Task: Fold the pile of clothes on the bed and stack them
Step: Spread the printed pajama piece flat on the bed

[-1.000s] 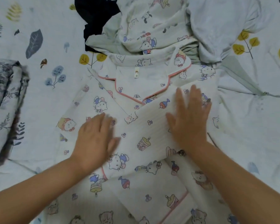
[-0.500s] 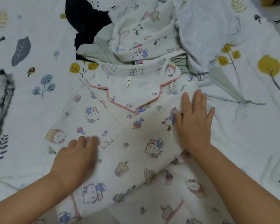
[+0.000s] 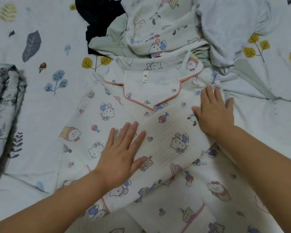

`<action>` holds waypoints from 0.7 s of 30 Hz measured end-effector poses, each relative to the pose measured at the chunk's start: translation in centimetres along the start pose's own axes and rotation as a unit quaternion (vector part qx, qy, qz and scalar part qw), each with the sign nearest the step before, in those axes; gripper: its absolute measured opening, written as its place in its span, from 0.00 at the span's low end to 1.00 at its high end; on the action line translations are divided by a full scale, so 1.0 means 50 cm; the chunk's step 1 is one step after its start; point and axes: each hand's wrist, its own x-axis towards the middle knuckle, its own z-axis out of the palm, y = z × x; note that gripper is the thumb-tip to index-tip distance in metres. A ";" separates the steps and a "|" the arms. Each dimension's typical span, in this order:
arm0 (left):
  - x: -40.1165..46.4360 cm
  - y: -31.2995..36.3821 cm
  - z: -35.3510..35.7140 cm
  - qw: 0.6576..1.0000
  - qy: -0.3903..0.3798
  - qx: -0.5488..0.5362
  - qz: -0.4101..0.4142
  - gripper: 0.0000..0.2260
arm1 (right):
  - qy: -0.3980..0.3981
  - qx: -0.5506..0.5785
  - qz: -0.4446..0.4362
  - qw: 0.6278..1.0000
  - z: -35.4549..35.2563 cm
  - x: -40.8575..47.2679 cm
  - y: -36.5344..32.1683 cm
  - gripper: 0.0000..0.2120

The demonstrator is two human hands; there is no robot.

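Head view, looking down on a bed [image 3: 40, 101] with a pale leaf-printed sheet. At the far left edge lies a folded grey floral cloth [image 3: 5, 105], blurred, well apart from the rest. Toward the middle, a white pajama top [image 3: 106, 113] with cartoon cats and pink piping lies spread flat, collar pointing away from the person, a small label just under the collar. The left hand [image 3: 123, 152] lies flat on the shirt's lower middle, fingers straight and slightly spread, gripping nothing, its fingertips touching the edge of a sleeve [image 3: 171, 132] that is folded across the front of the shirt. Beyond the collar sits the unfolded pile [image 3: 158, 31]: a dark garment [image 3: 99, 17] at its left, a pale green piece beside it, a second cartoon-print piece on top in the middle, and a light blue-grey garment [image 3: 228, 26] at its right. The right hand [image 3: 213, 111] presses flat on the right end of the folded sleeve near the shoulder, fingers straight and close together, thumb out, holding nothing.
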 end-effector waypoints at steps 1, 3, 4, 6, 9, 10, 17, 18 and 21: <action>-0.013 -0.002 -0.002 1.000 0.011 -0.012 -0.006 0.29 | 0.059 0.024 -0.008 0.998 -0.005 -0.021 -0.019 0.30; -0.045 -0.008 0.010 1.000 0.026 -0.016 0.001 0.29 | 0.131 0.070 -0.046 0.988 -0.001 -0.080 -0.059 0.29; -0.062 -0.012 0.020 1.000 0.016 -0.011 0.009 0.29 | 0.122 0.079 -0.072 0.987 0.009 -0.113 -0.075 0.31; -0.081 -0.026 0.036 1.000 -0.018 0.000 0.022 0.28 | 0.039 0.045 -0.111 0.992 0.046 -0.162 -0.087 0.32; -0.083 -0.035 0.049 0.999 -0.043 -0.004 0.015 0.26 | -0.032 -0.008 -0.125 0.992 0.094 -0.176 -0.066 0.30; -0.080 -0.034 0.050 0.999 -0.044 -0.005 0.010 0.26 | -0.028 -0.008 -0.125 0.992 0.098 -0.171 -0.062 0.30; -0.084 -0.039 0.029 0.998 -0.053 -0.034 -0.004 0.28 | -0.026 0.032 -0.141 0.989 0.055 -0.177 -0.067 0.30; -0.089 -0.043 0.022 0.997 -0.046 -0.053 -0.016 0.29 | 0.010 0.061 -0.136 0.989 0.039 -0.189 -0.062 0.28; -0.113 -0.055 -0.006 0.992 -0.011 -0.105 -0.076 0.29 | 0.093 0.115 -0.058 0.987 0.015 -0.237 -0.019 0.25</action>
